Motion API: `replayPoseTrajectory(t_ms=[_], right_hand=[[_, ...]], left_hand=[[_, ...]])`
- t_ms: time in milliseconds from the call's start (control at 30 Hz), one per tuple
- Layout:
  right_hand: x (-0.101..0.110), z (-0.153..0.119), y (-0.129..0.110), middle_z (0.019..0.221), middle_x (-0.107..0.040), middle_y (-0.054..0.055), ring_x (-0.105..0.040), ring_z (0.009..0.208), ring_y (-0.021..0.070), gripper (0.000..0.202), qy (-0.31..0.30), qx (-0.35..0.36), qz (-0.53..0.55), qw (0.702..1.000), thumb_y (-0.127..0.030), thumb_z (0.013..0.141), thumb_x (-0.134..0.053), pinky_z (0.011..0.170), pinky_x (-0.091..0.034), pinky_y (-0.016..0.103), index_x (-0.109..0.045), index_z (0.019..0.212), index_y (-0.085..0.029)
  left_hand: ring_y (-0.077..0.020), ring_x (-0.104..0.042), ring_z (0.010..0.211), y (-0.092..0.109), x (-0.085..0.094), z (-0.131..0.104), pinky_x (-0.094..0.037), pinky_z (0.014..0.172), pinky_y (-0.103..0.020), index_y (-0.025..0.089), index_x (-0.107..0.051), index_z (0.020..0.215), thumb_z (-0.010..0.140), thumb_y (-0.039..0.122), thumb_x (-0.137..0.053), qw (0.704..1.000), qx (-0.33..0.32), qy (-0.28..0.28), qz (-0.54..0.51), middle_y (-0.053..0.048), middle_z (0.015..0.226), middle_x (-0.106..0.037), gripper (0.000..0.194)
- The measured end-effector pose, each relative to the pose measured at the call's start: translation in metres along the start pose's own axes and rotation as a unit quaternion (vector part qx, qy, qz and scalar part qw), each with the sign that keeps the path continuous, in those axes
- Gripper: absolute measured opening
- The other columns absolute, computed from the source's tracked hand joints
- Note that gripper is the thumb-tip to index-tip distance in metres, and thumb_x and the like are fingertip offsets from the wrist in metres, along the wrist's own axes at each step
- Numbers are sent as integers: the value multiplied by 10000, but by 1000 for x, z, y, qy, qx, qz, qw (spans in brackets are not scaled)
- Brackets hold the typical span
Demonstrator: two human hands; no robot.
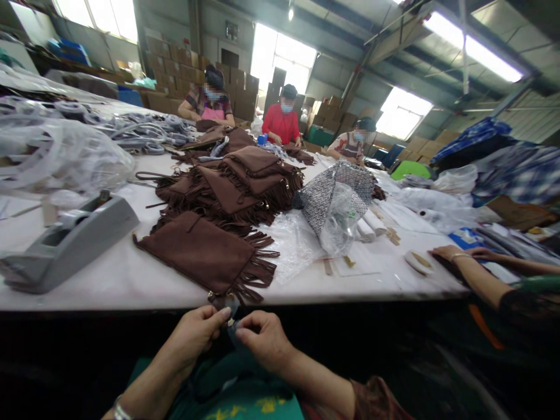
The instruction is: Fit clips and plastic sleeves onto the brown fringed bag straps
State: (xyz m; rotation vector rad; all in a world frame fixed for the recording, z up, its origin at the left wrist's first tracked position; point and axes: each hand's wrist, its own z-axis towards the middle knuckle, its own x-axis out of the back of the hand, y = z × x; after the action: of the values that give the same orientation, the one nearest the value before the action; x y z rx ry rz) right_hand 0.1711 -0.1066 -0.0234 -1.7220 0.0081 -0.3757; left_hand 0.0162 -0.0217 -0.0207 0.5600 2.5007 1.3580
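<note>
A small, thin, bluish-grey translucent strip (233,332) with a pale fastening-like piece (230,321) is pinched between the fingertips of a person's two bare hands, just off the near edge of a white-topped desk (109,289). The pale piece is gripped from one side by the thumb and bent fingers (205,312) of the left hand (195,329); the strip is held from the other side by the right hand (269,341), its thumb and forefinger closed together. What exactly the piece is cannot be told, as it is largely covered.

Just beyond the fingertips, a flat, dark brown, suede-like bag (196,248) is laid on the desk, its nearest corner at the edge. A smooth, four-sided body is seen, with long cut fringe along its right side and a small gold-toned metal fitting (212,294) at the near corner.

Behind it, similar brown fringed bags (236,181) are heaped. To the left, a grey tape dispenser (83,248) is placed.
</note>
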Motion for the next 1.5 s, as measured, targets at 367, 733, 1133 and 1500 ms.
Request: replayPoseTrajectory(t_ms=[367, 733, 1133, 1500], right_hand=[[-3, 5, -1, 702, -719, 42, -608, 628, 146, 121, -8, -69, 39, 997, -143, 713, -671, 611, -434, 229, -775, 764, -107], [-8, 14, -3, 581, -601, -12, -458, 521, 85, 156, -32, -105, 97, 989, -242, 711, -719, 536, -363, 214, -754, 756, -97], [-27, 35, -11, 539, -593, -15, -468, 508, 85, 77, -44, -111, 61, 991, -141, 715, -690, 543, -373, 215, -738, 666, -106], [-54, 49, -40, 359, -492, -45, -391, 276, 82, 149, -50, -189, 67, 978, -171, 816, -612, 300, -268, 164, -642, 679, -123]], left_hand=[[-54, -257, 450, -5, 2, 5, -136, 434, -210, 170, -515, 699, 551, 712, -754, 1000, -14, -8, 1, 89, 512, -355, 611], [-54, -252, 435, -8, 3, 3, -120, 433, -218, 174, -520, 709, 534, 688, -779, 1000, -2, -15, -19, 99, 497, -328, 602], [-48, -338, 459, 8, 21, 6, -218, 420, -171, 146, -565, 713, 342, 725, -816, 984, 33, 99, -145, 56, 564, -469, 731], [-55, -307, 436, -2, 36, 6, -197, 432, -191, 157, -568, 739, 390, 737, -792, 989, 6, 69, -128, 87, 512, -410, 713]])
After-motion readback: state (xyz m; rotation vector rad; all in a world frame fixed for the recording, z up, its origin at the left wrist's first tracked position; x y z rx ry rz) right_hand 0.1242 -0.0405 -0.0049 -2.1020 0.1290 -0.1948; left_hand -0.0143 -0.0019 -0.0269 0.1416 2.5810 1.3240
